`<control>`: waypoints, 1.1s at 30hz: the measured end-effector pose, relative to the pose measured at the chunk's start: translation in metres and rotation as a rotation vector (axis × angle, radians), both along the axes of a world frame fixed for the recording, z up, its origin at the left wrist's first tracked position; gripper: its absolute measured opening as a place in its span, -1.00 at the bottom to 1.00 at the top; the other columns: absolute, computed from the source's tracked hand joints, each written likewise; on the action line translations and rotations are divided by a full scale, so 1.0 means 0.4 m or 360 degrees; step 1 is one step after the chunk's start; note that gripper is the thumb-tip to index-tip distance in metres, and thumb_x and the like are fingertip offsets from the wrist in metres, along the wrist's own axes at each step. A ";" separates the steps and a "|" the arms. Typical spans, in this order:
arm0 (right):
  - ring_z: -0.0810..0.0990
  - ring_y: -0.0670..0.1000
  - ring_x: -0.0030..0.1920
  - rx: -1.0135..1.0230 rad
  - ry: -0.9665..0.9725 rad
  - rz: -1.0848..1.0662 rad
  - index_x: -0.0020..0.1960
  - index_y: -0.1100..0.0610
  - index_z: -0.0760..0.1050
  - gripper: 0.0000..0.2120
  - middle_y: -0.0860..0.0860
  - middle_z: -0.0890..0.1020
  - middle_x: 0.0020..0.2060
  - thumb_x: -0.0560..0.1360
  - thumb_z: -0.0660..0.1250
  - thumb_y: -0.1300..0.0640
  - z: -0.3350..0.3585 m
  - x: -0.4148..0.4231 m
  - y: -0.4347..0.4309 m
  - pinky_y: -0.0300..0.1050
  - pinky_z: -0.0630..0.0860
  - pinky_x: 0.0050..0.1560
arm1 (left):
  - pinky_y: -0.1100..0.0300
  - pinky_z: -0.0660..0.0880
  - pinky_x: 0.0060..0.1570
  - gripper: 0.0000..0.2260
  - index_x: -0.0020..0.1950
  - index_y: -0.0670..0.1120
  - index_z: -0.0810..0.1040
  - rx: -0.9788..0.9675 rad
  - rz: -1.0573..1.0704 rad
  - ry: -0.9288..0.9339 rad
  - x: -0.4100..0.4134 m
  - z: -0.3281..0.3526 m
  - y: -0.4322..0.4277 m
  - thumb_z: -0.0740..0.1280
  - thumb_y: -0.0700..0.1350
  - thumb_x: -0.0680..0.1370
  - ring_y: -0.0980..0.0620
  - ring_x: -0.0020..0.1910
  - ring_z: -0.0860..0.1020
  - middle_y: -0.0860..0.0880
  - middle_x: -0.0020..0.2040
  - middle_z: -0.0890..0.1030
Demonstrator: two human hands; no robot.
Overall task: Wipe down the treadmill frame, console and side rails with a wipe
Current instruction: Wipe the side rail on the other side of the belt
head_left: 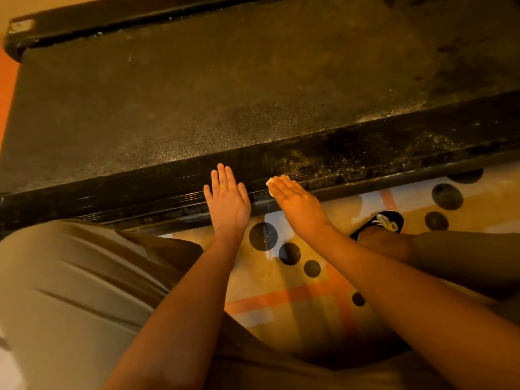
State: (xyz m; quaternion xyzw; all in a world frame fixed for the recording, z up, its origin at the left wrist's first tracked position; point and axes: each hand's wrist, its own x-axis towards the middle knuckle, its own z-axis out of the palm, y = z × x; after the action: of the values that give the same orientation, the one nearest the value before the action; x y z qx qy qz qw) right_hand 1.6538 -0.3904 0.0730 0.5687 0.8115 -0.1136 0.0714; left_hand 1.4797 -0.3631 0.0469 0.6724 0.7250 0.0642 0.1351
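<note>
Flat and straight-fingered, the left hand (228,204) rests palm down on the near black glossy side rail (112,198) of the treadmill, its fingers slightly spread and holding nothing; a thin yellow ring (223,187) sits on one finger. Just beside it to the right, and not touching it, the right hand (295,204) lies flat with its fingers straight and close together, pressing a small pale crumpled wipe (271,182) against the same rail. Only an edge of the wipe shows past the fingertips. To the right of the wipe, the rail's ribbed surface is speckled with pale grit and smears. Beyond the rail stretches the dark, grainy-textured running belt (168,94), with the far black side rail (112,21) along its upper edge. Beige ribbed trousers (70,291) fill the lower left. Below the hands, the smooth patterned floor (295,313) shows round black dots and orange stripes, and a black shoe with white laces (380,222) stands on it at right.
</note>
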 end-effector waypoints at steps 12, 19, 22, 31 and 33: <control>-0.17 0.13 0.60 0.0083 0.0039 -0.0185 0.61 0.19 -0.23 -0.27 0.13 -0.14 0.61 0.60 0.12 0.38 -0.029 0.044 -0.014 -0.06 -0.29 0.50 | -0.09 -0.10 0.56 -0.50 0.64 -0.12 0.02 0.0014 0.0001 0.0025 0.001 -0.003 -0.001 -0.07 0.03 0.73 -0.07 0.63 -0.07 -0.10 0.65 -0.01; -0.07 0.08 0.61 0.0118 0.0161 -0.0408 0.62 0.12 -0.04 -0.25 0.08 0.03 0.62 0.52 0.08 0.51 -0.005 0.227 -0.018 -0.06 -0.10 0.58 | -0.10 -0.08 0.57 -0.50 0.64 -0.13 0.03 0.0053 0.0014 0.0015 0.002 -0.009 -0.002 -0.07 0.03 0.73 -0.08 0.63 -0.06 -0.10 0.65 0.01; -0.11 0.10 0.61 0.0077 0.0136 -0.0464 0.62 0.18 -0.10 -0.27 0.11 -0.03 0.62 0.53 0.04 0.51 -0.009 0.231 -0.016 -0.05 -0.12 0.59 | -0.10 -0.09 0.56 -0.50 0.64 -0.13 0.03 0.0065 0.0016 0.0023 0.004 -0.013 -0.003 -0.07 0.03 0.73 -0.07 0.63 -0.06 -0.10 0.65 0.01; -0.04 0.08 0.61 0.0082 0.0215 -0.0488 0.62 0.10 0.00 -0.22 0.06 0.04 0.61 0.50 0.08 0.54 -0.008 0.271 0.003 -0.05 -0.02 0.56 | -0.12 -0.08 0.56 -0.49 0.64 -0.14 0.03 0.0046 0.0017 0.0047 0.006 -0.012 0.001 -0.08 0.03 0.73 -0.08 0.63 -0.07 -0.11 0.65 0.01; 0.05 0.12 0.60 0.0083 0.0191 -0.0712 0.61 0.10 0.07 -0.26 0.08 0.11 0.60 0.51 0.10 0.52 0.000 0.349 0.012 0.04 0.15 0.51 | -0.13 -0.08 0.56 -0.49 0.64 -0.14 0.03 0.0034 0.0036 0.0043 0.012 -0.009 0.001 -0.08 0.03 0.73 -0.09 0.63 -0.07 -0.11 0.65 0.01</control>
State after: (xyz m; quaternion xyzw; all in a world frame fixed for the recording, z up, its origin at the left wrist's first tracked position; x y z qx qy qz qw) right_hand 1.7936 -0.3858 0.0731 0.7282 0.6708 -0.1392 -0.0186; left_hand 1.4843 -0.3628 0.0435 0.6664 0.7335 0.0643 0.1175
